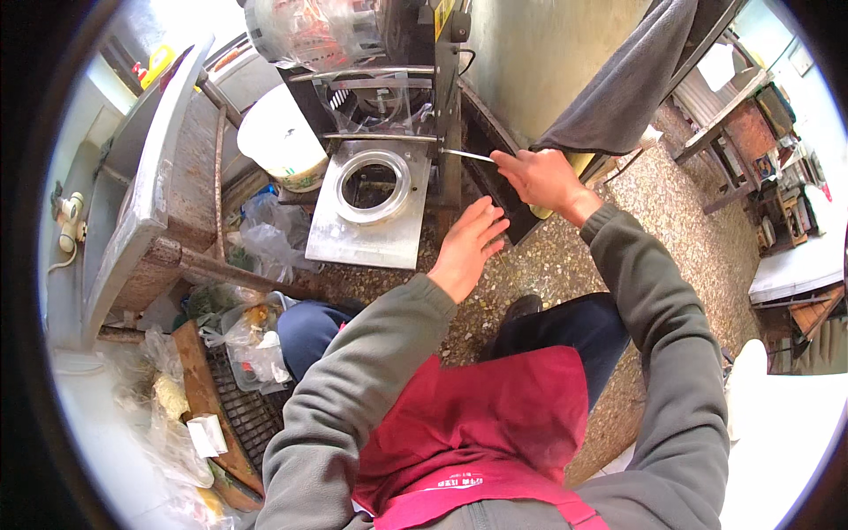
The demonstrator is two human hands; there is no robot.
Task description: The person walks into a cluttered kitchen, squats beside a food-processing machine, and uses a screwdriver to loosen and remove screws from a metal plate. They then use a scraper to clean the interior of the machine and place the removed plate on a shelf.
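Observation:
My right hand (548,181) is closed around a slim metal shaft (466,155) that looks like a screwdriver's; its handle is hidden in my fingers. The shaft's far end meets the side post (449,115) of a cup-sealing machine. Fingers spread and holding nothing, my left hand (468,247) hovers in front of the machine, to the right of its metal plate (358,243). A round silver ring (402,190) with a hole in its middle sits on that plate. Above it, clear film (322,35) is wound on a roll.
A white bucket (278,132) stands left of the machine, beside a worn wooden stool (181,168) lying on its side. Plastic bags (274,234) lie beneath. Behind my right hand hang a grey towel (618,88) and a dark tray-like panel (490,141). Speckled floor (680,212) stretches right.

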